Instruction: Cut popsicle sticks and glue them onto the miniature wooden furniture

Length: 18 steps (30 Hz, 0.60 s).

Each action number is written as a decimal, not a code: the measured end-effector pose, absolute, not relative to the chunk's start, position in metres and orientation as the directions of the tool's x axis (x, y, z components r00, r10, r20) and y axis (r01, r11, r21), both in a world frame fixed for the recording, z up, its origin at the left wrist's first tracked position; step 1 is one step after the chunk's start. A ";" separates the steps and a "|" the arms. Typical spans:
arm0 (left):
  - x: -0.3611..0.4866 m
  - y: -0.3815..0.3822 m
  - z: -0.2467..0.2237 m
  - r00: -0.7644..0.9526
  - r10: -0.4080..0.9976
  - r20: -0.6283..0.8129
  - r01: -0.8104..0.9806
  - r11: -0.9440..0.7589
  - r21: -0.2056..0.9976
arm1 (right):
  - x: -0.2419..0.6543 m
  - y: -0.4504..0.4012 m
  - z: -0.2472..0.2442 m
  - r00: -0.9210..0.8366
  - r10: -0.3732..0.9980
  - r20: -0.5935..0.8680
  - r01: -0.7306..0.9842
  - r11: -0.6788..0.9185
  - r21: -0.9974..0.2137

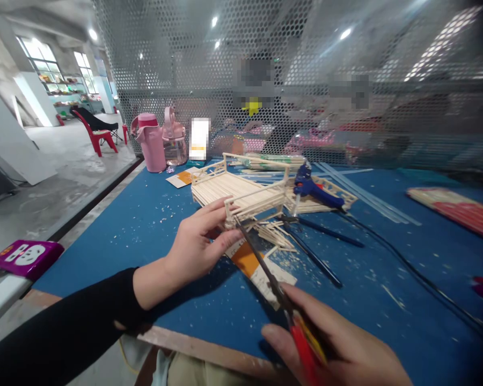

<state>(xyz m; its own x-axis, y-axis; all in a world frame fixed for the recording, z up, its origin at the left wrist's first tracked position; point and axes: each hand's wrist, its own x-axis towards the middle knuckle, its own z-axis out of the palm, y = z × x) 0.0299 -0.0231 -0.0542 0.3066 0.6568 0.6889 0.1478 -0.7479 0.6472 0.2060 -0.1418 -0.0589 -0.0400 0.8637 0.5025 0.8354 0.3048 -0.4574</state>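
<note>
A small model built of thin wooden sticks (241, 188), with a slatted deck and railings, stands tilted on the blue table. My left hand (199, 241) grips its near corner post between thumb and fingers. In my right hand (330, 338) is a long, narrow-bladed metal tool (261, 261) with red and yellow handles; its kind is unclear. The tip meets the model's near corner, close to my left thumb. Under the tool lies a white and orange card (247, 260). Loose sticks (276, 236) are heaped beside the model.
A blue glue gun (317, 190) rests on another stick piece, its cord trailing right. Pliers with dark blue handles (314, 257) lie nearby. Clear glue sticks (366, 195), a pink bottle (152, 143) and a lit phone (199, 138) stand or lie behind. A purple power strip (28, 259) sits left.
</note>
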 end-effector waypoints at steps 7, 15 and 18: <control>0.031 -0.025 -0.054 0.327 0.645 0.691 0.037 -0.739 0.673 | 0.228 -0.127 -0.051 -0.108 0.816 0.568 0.925 0.292 -0.243; 0.031 -0.027 -0.057 0.316 0.684 0.657 -0.014 -0.690 0.724 | 0.214 -0.122 -0.047 -0.074 0.811 0.580 0.902 0.302 -0.307; 0.030 -0.027 -0.056 0.315 0.680 0.662 -0.015 -0.694 0.719 | 0.212 -0.122 -0.047 -0.083 0.809 0.581 0.891 0.322 -0.321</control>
